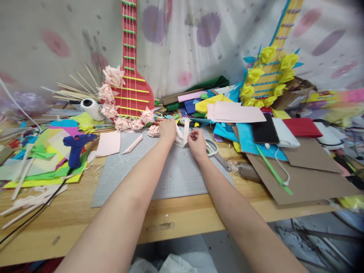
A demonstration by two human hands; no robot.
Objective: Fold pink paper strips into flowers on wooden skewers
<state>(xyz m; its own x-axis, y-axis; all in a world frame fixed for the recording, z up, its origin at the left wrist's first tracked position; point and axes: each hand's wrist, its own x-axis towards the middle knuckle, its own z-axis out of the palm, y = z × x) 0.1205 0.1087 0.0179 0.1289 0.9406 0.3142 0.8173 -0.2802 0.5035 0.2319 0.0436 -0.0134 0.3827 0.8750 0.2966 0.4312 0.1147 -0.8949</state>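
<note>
Pale pink folded paper strips stand between my hands at the back of a grey cutting mat. My left hand is closed just left of them; its fingertips are turned away, so what it grips is hidden. My right hand is curled in a pinch at the strips' right edge. Beside my left hand sits a pink paper flower. Scissors with pale green handles lie right of my right hand. A folded pink strip bundle and a pink sheet lie to the left.
A blue glue gun rests on coloured sheets at left, its cord trailing forward. Behind stand a red paper instrument with pink flowers and a yellow one. A black phone, pink sheets and brown cardboard occupy the right.
</note>
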